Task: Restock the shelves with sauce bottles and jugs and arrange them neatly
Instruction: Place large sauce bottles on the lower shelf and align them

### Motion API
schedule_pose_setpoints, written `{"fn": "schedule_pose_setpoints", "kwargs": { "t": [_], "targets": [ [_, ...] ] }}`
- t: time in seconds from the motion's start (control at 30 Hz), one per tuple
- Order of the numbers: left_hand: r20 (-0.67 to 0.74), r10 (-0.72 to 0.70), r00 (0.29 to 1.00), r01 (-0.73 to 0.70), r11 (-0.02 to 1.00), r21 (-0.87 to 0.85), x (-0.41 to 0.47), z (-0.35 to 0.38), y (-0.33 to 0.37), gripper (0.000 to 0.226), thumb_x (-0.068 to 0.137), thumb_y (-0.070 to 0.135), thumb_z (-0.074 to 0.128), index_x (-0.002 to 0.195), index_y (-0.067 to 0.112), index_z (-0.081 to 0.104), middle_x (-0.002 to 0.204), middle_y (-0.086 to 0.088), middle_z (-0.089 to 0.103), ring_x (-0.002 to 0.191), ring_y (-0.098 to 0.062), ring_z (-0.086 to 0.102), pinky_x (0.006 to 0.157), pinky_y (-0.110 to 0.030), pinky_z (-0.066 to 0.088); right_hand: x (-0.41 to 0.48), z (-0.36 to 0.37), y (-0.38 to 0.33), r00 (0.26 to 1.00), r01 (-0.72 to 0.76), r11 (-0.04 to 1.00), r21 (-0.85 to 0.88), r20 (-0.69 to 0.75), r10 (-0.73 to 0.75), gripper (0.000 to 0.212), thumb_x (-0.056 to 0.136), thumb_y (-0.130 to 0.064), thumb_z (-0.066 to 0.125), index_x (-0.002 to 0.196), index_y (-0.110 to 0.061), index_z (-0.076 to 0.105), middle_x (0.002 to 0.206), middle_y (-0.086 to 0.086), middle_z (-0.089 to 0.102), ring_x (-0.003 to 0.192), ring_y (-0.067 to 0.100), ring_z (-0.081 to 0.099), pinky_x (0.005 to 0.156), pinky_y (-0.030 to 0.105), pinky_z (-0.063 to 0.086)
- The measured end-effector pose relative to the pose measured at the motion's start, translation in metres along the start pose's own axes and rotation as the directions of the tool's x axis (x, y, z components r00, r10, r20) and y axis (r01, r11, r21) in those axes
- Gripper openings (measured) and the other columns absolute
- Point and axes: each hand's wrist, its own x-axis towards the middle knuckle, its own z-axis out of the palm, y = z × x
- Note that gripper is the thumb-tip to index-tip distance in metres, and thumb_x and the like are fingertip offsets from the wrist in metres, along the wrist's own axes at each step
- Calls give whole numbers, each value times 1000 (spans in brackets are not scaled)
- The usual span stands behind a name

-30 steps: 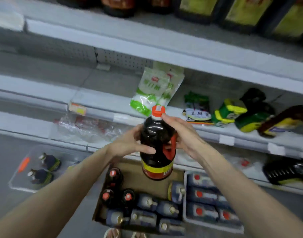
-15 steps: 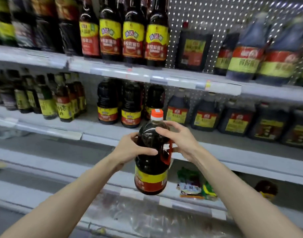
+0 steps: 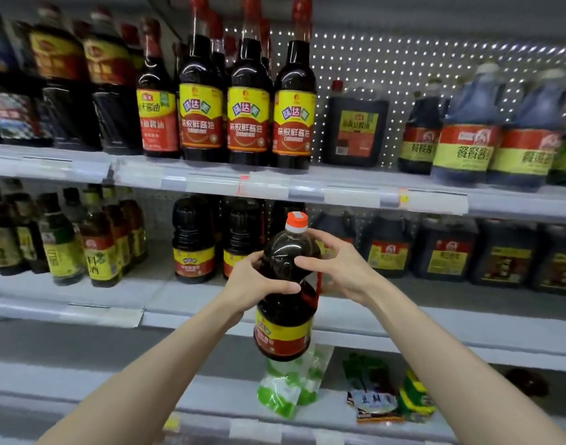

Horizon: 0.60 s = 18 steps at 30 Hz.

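A dark sauce bottle (image 3: 283,319) with an orange cap, a red side handle and a yellow-red label hangs upright in front of the middle shelf (image 3: 185,303). My left hand (image 3: 252,285) grips its shoulder from the left, thumb across the front. My right hand (image 3: 336,266) holds the other side, fingers curled round the shoulder by the handle. Matching bottles (image 3: 194,239) stand on that shelf just behind and left of it.
The top shelf (image 3: 211,179) carries tall soy sauce bottles (image 3: 247,104) and jugs (image 3: 355,126). Dark jugs (image 3: 445,248) fill the middle shelf at right, small bottles (image 3: 98,248) at left. Green packets (image 3: 288,387) lie on the shelf below.
The view has swung up from the floor boxes to the shelves. Both hands have kept hold of the bottle and carried it up to middle-shelf height.
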Motion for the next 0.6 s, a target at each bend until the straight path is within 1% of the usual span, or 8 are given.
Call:
{"fn": "schedule_pose_setpoints", "kwargs": {
  "t": [0.07, 0.17, 0.2, 0.27, 0.4, 0.43, 0.53, 0.6],
  "targets": [
    [29, -7, 1000, 7, 1000, 6, 21, -8, -5, 60, 51, 11, 94, 103, 21, 66, 95, 9, 72, 89, -2, 68, 75, -20, 54, 19, 5, 6, 999, 21, 1000, 0, -49, -21, 61, 77, -6, 77, 131, -26, 55, 113, -6, 68, 99, 8, 67, 75, 21, 54],
    [71, -11, 997, 10, 1000, 3, 50, -18, -13, 55, 53, 8, 93, 98, 24, 66, 92, 10, 72, 87, -2, 68, 72, -17, 54, 45, 12, 18, 994, 24, 1000, 5, -103, -23, 63, 76, -4, 78, 132, -23, 55, 117, 1, 68, 105, 16, 67, 86, 32, 56],
    [81, -15, 997, 15, 1000, 3, 58, -20, -16, 55, 53, 8, 92, 98, 24, 67, 92, 9, 73, 88, -4, 68, 72, -19, 54, 52, 13, 21, 993, 21, 1000, 12, -119, -19, 63, 76, -3, 77, 132, -23, 56, 117, 2, 68, 105, 18, 67, 86, 33, 56],
    [96, -28, 995, 29, 1000, -7, 75, -23, -23, 57, 52, 9, 93, 102, 22, 67, 93, 8, 73, 90, -6, 69, 72, -21, 54, 67, 14, 26, 989, 17, 999, 29, -149, -12, 62, 76, -1, 77, 130, -23, 56, 115, 4, 69, 104, 19, 68, 81, 30, 57],
    [92, -53, 994, 55, 998, -15, 104, -24, -35, 66, 50, 15, 95, 109, 15, 66, 97, 5, 73, 91, -6, 68, 69, -18, 53, 90, 14, 31, 982, 0, 1000, -1, -189, 0, 62, 78, -2, 76, 133, -19, 54, 107, -3, 69, 92, 4, 68, 74, 20, 56],
    [90, -57, 994, 59, 998, -18, 110, -23, -37, 68, 49, 16, 95, 110, 14, 65, 98, 4, 72, 92, -7, 68, 70, -17, 52, 96, 13, 33, 981, -7, 1000, -7, -194, 6, 63, 78, -4, 76, 134, -19, 53, 109, -4, 68, 95, 4, 67, 76, 22, 56],
    [100, -50, 994, 52, 998, -19, 124, -19, -44, 69, 50, 17, 94, 113, 12, 65, 101, 2, 72, 95, -9, 67, 74, -19, 52, 110, 9, 39, 976, -38, 999, -20, -214, 33, 65, 78, -9, 78, 136, -23, 53, 123, 0, 66, 110, 16, 64, 89, 37, 55],
    [98, -42, 994, 43, 999, -13, 131, -15, -45, 71, 51, 20, 94, 115, 13, 65, 104, 2, 71, 98, -11, 66, 77, -21, 52, 117, 4, 43, 973, -49, 999, -10, -227, 46, 62, 79, -11, 77, 135, -27, 54, 124, 1, 65, 112, 21, 63, 87, 43, 56]
  ]
}}
